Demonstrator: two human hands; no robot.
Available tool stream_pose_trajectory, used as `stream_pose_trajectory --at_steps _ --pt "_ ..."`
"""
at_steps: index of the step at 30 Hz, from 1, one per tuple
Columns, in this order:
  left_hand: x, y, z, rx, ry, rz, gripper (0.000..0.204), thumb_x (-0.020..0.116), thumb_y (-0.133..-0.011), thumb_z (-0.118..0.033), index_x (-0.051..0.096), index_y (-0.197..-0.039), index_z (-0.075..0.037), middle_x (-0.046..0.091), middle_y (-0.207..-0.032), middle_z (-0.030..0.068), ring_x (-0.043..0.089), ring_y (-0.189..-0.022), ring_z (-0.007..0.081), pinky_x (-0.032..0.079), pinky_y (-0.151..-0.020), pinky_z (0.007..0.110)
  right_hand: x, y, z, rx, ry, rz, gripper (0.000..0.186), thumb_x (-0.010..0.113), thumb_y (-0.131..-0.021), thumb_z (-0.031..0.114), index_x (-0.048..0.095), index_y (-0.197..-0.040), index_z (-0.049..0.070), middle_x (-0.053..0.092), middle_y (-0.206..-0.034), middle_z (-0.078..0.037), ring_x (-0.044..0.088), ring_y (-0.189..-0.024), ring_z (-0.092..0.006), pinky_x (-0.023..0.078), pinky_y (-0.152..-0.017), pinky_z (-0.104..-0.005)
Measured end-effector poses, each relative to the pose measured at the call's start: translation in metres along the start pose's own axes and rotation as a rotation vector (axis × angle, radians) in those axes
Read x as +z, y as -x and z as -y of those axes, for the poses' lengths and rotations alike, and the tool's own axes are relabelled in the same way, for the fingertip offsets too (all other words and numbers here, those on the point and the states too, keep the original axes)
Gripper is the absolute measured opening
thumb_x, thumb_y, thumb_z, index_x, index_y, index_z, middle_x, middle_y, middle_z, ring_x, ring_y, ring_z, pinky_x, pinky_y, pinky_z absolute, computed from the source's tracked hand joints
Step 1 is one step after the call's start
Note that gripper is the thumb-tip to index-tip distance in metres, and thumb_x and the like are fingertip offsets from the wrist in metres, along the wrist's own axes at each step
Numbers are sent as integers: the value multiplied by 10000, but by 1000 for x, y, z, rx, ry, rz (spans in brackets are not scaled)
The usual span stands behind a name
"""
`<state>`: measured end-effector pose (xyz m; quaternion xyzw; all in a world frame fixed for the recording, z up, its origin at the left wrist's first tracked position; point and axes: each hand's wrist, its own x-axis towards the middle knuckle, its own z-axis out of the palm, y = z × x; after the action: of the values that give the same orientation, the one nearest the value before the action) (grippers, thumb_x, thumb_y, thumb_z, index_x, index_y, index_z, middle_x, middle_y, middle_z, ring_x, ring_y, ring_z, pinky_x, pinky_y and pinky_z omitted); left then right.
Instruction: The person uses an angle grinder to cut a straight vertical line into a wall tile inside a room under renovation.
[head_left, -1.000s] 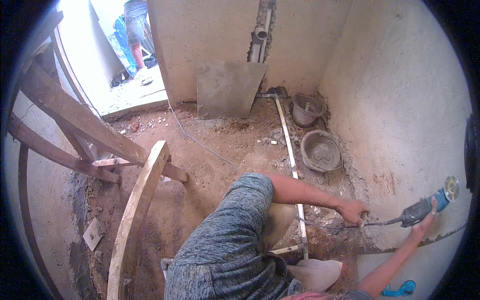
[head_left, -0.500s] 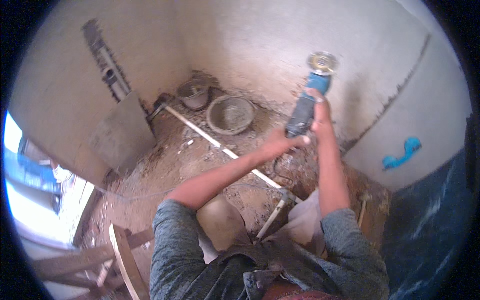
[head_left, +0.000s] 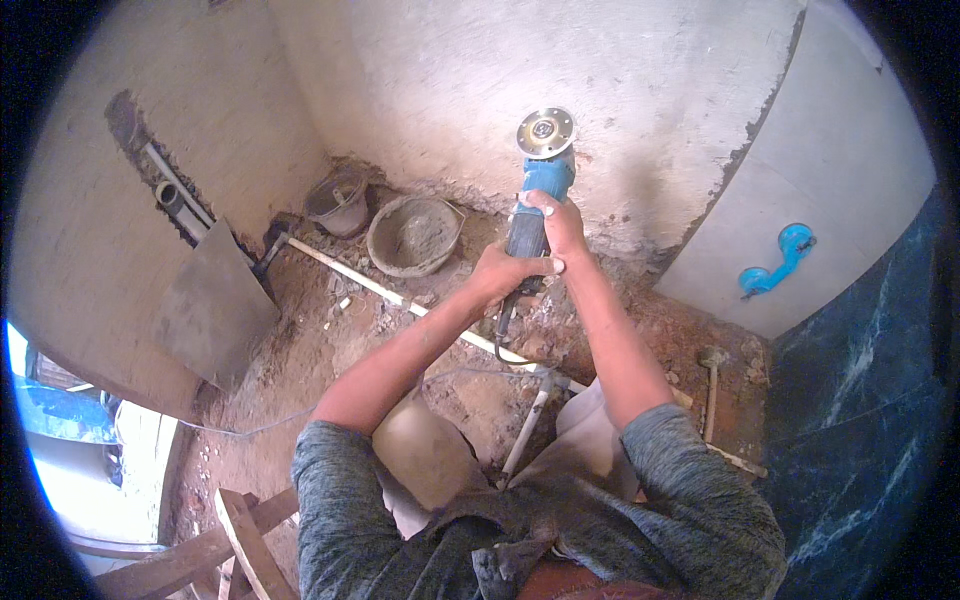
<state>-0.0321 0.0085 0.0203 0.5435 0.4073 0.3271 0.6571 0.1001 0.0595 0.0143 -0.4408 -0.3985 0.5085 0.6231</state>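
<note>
Both my hands grip a blue and black angle grinder (head_left: 545,178) held out in front of me. My left hand (head_left: 505,272) is closed round the rear of its dark body, while my right hand (head_left: 562,222) wraps the grinder nearer its blue head. A round metal disc (head_left: 547,133) sits at the far end, facing up at me. Beyond it rises the rough plastered wall (head_left: 440,70); whether the disc touches the wall I cannot tell. From the grinder's rear a dark cord (head_left: 502,325) hangs down and curls over the ground.
White pipe (head_left: 350,275) crosses the dirt floor. Behind it stand a bucket (head_left: 337,205) and a basin of grey mortar (head_left: 415,237). A blue suction lifter (head_left: 778,262) sticks to a pale tile panel at right. A hammer (head_left: 711,390), leaning board (head_left: 215,310) and wooden frame (head_left: 240,545) lie around.
The grinder and both hands have shifted left in the view, and the disc now shows sharper and fuller. The surroundings have also slid left as the view turned. Both hands keep their grip.
</note>
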Motion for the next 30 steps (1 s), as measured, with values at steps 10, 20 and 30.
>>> stream_pose_trajectory --at_steps 10,20,30 --pt "2 -14 12 25 -158 -42 297 779 -698 -154 625 -898 4 637 -751 74 596 -592 137 519 -518 292 -8 5 -2 28 -117 17 359 695 -735 233 604 -966 -26 654 -774 -123 667 -658 -222 562 -600 -348" --pt "-3 -23 26 -37 -29 2 255 758 -708 -95 627 -874 48 645 -765 100 609 -594 147 552 -486 294 -9 0 -16 62 -163 -25 281 751 -720 148 626 -929 7 653 -788 -96 649 -644 -196 541 -598 -329" --pt "10 -10 13 41 -71 -2 214 740 -744 -129 631 -853 19 645 -730 82 613 -576 153 517 -511 295 -7 7 -6 11 -245 -21 253 749 -690 128 619 -872 11 656 -761 -74 637 -609 -180 524 -574 -316"
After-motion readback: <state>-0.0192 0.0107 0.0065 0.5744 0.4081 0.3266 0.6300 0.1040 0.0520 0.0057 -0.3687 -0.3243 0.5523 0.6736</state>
